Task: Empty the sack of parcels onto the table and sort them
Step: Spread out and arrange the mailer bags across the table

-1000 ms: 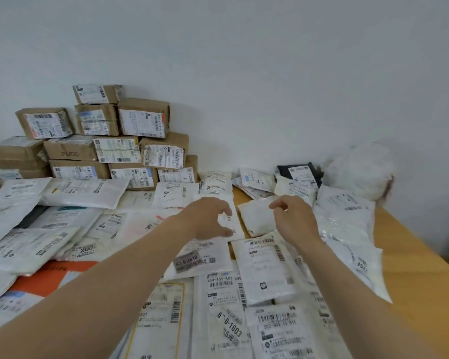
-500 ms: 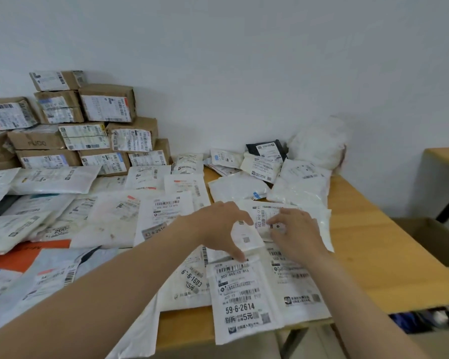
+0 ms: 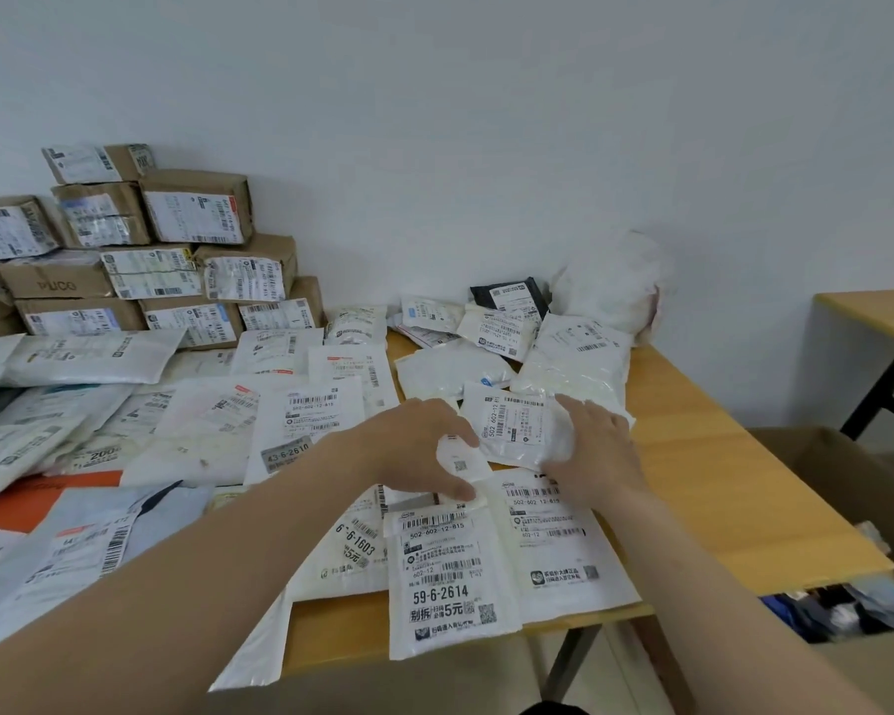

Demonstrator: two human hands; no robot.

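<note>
The small white parcel [image 3: 520, 428] is lying near the right edge of the tabletop [image 3: 718, 482], the left hand [image 3: 419, 448] pinching its left end, the right hand [image 3: 597, 451] curling over its right side. The sack [image 3: 610, 286] is slumping, seemingly emptied, in the far right corner. Boxes [image 3: 197, 211] are standing stacked far left, and loose mailers [image 3: 491, 327] beside the sack are likely awaiting sorting.

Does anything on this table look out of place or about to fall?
Yes. The parcel marked 59-6-2614 overhangs the table's near edge, and the white mailer left of it droops off too; either could slip.
</note>
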